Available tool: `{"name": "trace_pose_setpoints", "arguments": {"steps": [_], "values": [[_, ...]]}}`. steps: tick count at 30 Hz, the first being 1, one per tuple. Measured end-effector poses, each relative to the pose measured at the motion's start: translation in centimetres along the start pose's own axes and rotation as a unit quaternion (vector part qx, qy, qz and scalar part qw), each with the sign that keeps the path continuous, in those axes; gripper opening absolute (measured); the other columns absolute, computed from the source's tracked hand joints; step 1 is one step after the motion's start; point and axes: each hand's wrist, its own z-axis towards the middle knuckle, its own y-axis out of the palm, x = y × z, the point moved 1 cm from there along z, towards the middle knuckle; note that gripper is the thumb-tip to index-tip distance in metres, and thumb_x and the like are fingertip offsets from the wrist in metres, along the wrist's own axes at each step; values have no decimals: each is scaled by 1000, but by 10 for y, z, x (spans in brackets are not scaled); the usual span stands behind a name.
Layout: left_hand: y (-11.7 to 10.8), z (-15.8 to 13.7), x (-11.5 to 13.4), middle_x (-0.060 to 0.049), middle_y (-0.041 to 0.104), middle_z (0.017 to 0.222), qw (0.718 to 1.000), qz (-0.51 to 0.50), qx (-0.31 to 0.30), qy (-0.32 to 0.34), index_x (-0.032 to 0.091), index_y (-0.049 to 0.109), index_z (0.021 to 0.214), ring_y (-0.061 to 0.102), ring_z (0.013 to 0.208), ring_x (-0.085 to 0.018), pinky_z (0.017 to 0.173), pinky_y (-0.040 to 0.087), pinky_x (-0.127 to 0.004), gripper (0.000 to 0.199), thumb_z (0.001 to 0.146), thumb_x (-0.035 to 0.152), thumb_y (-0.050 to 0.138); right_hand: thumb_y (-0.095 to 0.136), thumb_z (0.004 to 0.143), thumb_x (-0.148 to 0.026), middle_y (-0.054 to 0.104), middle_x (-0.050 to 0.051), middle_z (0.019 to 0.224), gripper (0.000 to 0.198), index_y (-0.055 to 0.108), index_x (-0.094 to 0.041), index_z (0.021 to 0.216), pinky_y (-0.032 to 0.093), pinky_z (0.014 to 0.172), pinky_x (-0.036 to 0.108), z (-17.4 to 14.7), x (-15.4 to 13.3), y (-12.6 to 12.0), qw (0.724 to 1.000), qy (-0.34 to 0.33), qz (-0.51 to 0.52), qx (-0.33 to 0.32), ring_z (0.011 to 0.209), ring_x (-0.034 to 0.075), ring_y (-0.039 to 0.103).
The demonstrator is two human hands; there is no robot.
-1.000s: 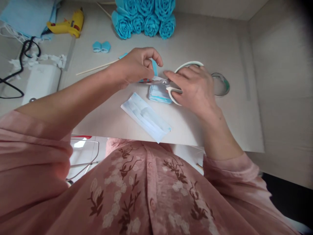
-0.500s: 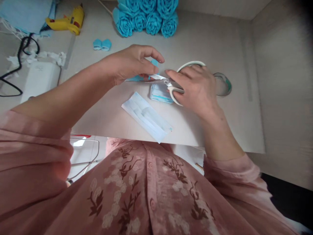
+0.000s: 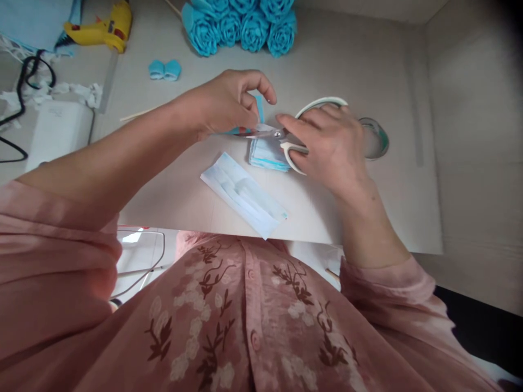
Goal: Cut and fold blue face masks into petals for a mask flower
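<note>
My left hand [image 3: 232, 103] pinches a small blue piece of fabric [image 3: 260, 108] between thumb and fingers, much of it hidden behind the hand. My right hand [image 3: 333, 149] grips scissors [image 3: 278, 134] by their white handles, and the blades point left under my left fingers, at the blue piece. Whether the blades touch it is hard to see. Just below the scissors lies a stack of pale blue folded fabric pieces [image 3: 267, 155]. Closer to my body, a pale blue and white pleated strip [image 3: 245, 196], like part of a face mask, lies slanted near the table edge.
Several blue roses [image 3: 253, 30] lie at the back. A blue petal-shaped pair [image 3: 164, 70] sits left of them. At far left are a yellow glue gun [image 3: 110, 31], a black cord [image 3: 21, 98], white scraps and a white box [image 3: 61, 133]. A tape roll [image 3: 375, 139] is on the right.
The view has shifted slightly, and a thin stick now shows beyond my left forearm. My left fingers and the blue piece have turned a little. The scissors stay in my right hand.
</note>
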Motion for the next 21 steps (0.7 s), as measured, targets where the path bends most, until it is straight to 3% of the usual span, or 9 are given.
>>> {"name": "trace_pose_setpoints", "arguments": {"steps": [9, 12, 17, 21], "values": [[-4, -6, 9, -4, 68, 78, 999, -12, 26, -23, 16, 69, 103, 58, 66, -14, 72, 44, -32, 30, 77, 4, 60, 49, 90, -23, 70, 7, 109, 50, 55, -31, 139, 44, 90, 41, -1, 1, 2, 1000, 3, -6, 19, 105, 29, 60], [-9, -5, 5, -6, 71, 83, 999, -35, 35, 7, 12, 69, 106, 60, 72, -13, 76, 47, -30, 26, 81, 7, 63, 46, 92, -23, 69, 6, 111, 49, 54, -34, 140, 45, 92, 43, -2, 1, 1, 1000, 9, -3, -4, 107, 30, 59], [-9, -3, -7, -3, 69, 79, 994, -60, 34, 88, 8, 68, 108, 63, 71, -10, 67, 44, -24, 34, 76, -3, 70, 44, 96, -26, 67, 9, 109, 44, 54, -27, 139, 43, 94, 45, -2, 3, 6, 999, 4, 33, 8, 108, 31, 59], [-2, -2, -11, 0, 65, 74, 996, -34, 33, 82, 10, 69, 104, 57, 62, -8, 63, 41, -24, 37, 73, -8, 73, 42, 99, -27, 67, 10, 109, 41, 56, -24, 137, 42, 96, 43, 0, 2, 9, 999, -12, 49, 18, 107, 28, 58]]}}
